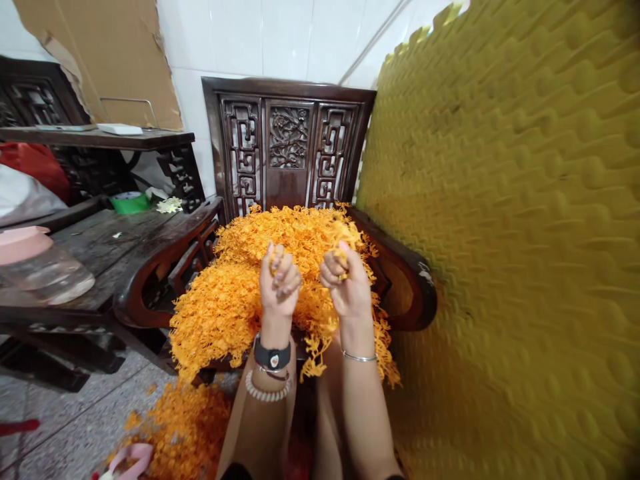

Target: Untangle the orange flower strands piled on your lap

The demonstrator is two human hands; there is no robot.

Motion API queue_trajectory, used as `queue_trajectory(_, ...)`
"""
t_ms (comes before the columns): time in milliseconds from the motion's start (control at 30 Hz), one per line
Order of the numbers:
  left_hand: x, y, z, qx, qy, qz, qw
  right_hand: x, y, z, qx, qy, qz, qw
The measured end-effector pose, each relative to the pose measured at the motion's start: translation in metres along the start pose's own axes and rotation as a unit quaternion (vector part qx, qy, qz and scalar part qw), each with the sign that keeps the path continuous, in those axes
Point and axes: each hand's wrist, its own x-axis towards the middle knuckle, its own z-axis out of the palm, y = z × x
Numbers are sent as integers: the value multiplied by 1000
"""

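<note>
Orange pile [220, 313]: on the chair [286, 190], centre of the frame; its overhanging front could slide off if nudged.
Left hand [281, 285]: curled closed near the centre; cannot tell whether its grip encloses a strand.
Right hand [350, 283]: grip closed on orange strands [345, 230]; tangling could drag neighbouring pieces along.
Floor heap [175, 427]: lower left; pieces lying there could get crushed underfoot.

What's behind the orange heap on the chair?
Behind the heap rises the carved chair back, with the white wall beyond. The heap covers the foot of the chair back, so that part can't be seen.
</note>
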Motion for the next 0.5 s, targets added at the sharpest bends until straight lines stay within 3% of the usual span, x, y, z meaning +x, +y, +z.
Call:
queue_trajectory(100,-2,-7,6,57,-20,-76,995,-1,6,0,-86,15,-9,996)
queue_trajectory(233,-7,-12,12,149,-21,-104,983,0,7,-4,-155,24,-33,987)
queue_trajectory(400,-9,-9,8,229,13,-78,970,2,2,-9,-228,-11,-72,971)
queue_trajectory(500,-11,-6,8,319,-16,-46,947,3,1,-11,-247,-42,-75,965)
